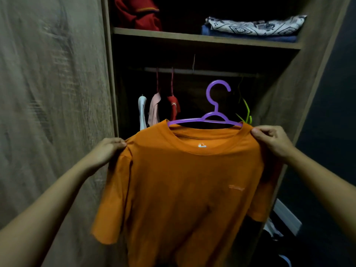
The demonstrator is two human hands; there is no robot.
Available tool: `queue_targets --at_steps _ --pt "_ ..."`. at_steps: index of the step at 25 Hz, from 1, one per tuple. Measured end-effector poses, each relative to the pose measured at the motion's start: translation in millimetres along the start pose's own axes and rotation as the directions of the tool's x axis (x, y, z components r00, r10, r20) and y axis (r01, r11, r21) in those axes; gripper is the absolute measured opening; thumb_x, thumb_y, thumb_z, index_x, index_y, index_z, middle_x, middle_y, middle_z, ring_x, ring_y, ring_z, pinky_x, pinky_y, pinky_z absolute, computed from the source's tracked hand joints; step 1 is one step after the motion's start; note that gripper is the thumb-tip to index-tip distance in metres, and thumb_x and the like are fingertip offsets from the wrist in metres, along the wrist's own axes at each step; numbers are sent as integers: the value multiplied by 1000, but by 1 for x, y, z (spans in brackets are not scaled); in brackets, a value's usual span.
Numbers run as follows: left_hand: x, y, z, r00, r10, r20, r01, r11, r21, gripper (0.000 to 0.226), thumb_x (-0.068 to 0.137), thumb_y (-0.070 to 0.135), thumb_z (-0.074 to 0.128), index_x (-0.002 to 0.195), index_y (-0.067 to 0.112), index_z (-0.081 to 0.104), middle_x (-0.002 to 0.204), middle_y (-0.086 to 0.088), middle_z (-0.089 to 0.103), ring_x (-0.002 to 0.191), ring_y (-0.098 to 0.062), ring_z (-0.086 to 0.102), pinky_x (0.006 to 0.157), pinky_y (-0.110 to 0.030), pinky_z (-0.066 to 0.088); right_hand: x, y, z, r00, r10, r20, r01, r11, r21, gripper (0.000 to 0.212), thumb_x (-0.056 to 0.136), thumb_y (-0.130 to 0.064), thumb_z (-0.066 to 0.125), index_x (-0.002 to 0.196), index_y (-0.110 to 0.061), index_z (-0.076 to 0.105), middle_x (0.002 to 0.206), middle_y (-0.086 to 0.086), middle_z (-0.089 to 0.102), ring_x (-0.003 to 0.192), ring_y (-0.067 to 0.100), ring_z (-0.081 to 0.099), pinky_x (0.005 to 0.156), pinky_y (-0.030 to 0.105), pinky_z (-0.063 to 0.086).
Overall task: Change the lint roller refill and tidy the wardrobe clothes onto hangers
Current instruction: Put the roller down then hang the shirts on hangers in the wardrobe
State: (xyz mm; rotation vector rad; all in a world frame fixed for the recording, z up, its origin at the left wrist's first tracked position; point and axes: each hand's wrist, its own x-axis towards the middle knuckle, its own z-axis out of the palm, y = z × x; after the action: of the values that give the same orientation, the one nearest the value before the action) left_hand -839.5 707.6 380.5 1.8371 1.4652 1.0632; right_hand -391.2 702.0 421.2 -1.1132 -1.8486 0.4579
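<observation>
An orange short-sleeved cotton T-shirt [181,185] hangs on a purple plastic hanger [212,116], held up in front of an open wood-grain wardrobe [57,93]. The left hand [107,151] is pinched shut on the shirt's left shoulder seam, thumb and fingers closed over the fabric, while the right hand [273,140] is likewise clamped on the right shoulder near the hanger's end. The hanger's arms run inside the neckline, and its round hook stands upright above the collar, below the dark hanging rail [192,71] and not touching it. A small pale logo sits just under the back of the collar, and a faint orange mark shows on the chest. Behind the shirt, to the left, a white garment [142,112], a pale pink garment [155,108] and a red garment [173,106] hang side by side from the rail. A green hanger [246,112] shows just behind the right shoulder of the shirt. On the wooden shelf [202,38] above the rail, a crumpled red cloth [138,14] lies at the left, and a folded patterned white fabric [254,26] rests on folded blue fabric [250,36] at the right.
</observation>
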Motion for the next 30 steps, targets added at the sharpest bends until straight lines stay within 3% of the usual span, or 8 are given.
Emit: queue_targets --at_steps 3,5,9,14,18,21,26,30 --pt "-1 10 -7 998 54 -24 -56 996 -76 30 90 34 39 103 22 63 96 -7 63 92 -26 59 78 -37 46 4 -2 4 999 33 -19 -33 999 24 14 88 -34 53 91 -27 65 94 -7 65 79 -11 62 76 18 44" --pt "-5 26 -6 983 182 -22 -183 966 -180 39 87 46 39 115 28 60 108 0 64 100 -17 61 81 -33 48 11 -5 8 999 22 -45 -22 1000 -10 16 92 -20 50 91 -25 65 88 -9 67 77 -10 62 75 16 44" --pt "-9 53 -8 936 342 76 -339 939 -60 28 85 47 59 94 21 65 90 5 67 82 -9 66 68 -21 52 27 -15 17 1000 -14 -20 13 997 -78 19 93 -21 48 97 -17 67 79 -13 68 76 -8 61 72 11 45" --pt "3 55 14 921 364 -139 -364 931 33 45 76 57 51 72 12 56 65 -3 54 59 -7 52 56 -24 40 55 -5 34 991 35 -126 -96 847 -524 25 89 -33 57 109 -20 60 108 8 59 103 23 55 94 43 44" --pt "11 67 82 836 502 -220 -426 848 316 31 84 42 48 66 17 48 60 -3 56 62 -21 56 59 -30 36 63 -18 74 981 192 8 -190 975 -113 9 92 -26 54 89 -18 57 80 2 59 66 10 56 68 32 46" --pt "26 80 138 866 471 -167 -361 821 443 25 91 36 47 82 14 52 77 -17 66 79 -38 62 67 -40 45 71 -18 93 775 553 307 -627 737 253 28 96 -41 39 92 -16 51 64 1 64 64 11 58 60 24 44" --pt "58 117 166 945 307 -109 -210 830 516 44 90 63 30 100 24 48 99 -10 64 98 -38 59 73 -39 43 108 13 87 718 684 130 -675 638 371 26 96 -33 44 79 -15 51 52 1 56 48 8 53 46 20 40" --pt "139 117 133 887 280 -367 -127 913 388 59 87 49 52 128 8 44 124 -19 54 118 -39 49 96 -40 38 148 23 72 766 643 -2 -608 725 325 26 87 -23 61 68 -13 46 47 3 50 47 15 46 47 24 34"
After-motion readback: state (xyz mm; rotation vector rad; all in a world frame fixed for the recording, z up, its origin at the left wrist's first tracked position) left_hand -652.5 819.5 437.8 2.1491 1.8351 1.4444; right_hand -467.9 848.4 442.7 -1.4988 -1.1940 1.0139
